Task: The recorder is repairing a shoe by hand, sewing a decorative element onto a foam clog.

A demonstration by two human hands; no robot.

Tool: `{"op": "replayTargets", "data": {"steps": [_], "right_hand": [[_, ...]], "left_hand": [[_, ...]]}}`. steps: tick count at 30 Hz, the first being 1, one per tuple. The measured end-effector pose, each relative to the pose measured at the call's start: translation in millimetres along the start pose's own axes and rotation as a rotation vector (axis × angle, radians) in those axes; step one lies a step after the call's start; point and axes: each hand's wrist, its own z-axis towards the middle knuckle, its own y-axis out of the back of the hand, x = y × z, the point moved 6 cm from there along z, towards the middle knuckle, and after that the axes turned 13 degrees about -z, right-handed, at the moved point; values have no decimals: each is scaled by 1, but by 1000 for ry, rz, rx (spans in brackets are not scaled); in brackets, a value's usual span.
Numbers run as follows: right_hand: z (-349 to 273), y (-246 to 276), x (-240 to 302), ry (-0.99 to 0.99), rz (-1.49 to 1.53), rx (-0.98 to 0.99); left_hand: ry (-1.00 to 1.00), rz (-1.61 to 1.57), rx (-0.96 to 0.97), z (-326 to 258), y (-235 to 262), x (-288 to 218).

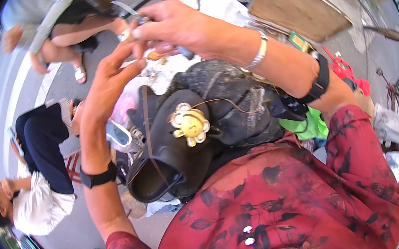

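Observation:
A black clog [171, 143] with a yellow flower-shaped charm [190, 124] lies on the dark cloth [234, 84] over my lap. Brown thread [148, 131] runs along the clog, and another strand curves from the charm across the cloth. Beyond the clog, both hands are raised close together. My right hand [171, 29] is closed around a slim tool [128, 8] with a pale curved tip and a bluish end. My left hand [120, 67] has its fingertips drawn together beside the right fingers; what they hold, if anything, is too small to make out.
A sneaker [119, 135] lies left of the clog. At the far right stands a brown-topped seat [298, 8], with a red bag [347, 70] nearer. Green cloth [306, 124] is by my right elbow. Two people sit at left, one in dark trousers [44, 141].

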Motion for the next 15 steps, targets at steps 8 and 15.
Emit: {"op": "replayTargets", "data": {"steps": [8, 15], "right_hand": [[-57, 74, 3, 28, -291, -102], [-217, 231, -152, -477, -356, -374]], "left_hand": [[62, -68, -158, 15, -3, -10], [-142, 151, -235, 25, 35, -46]]}}
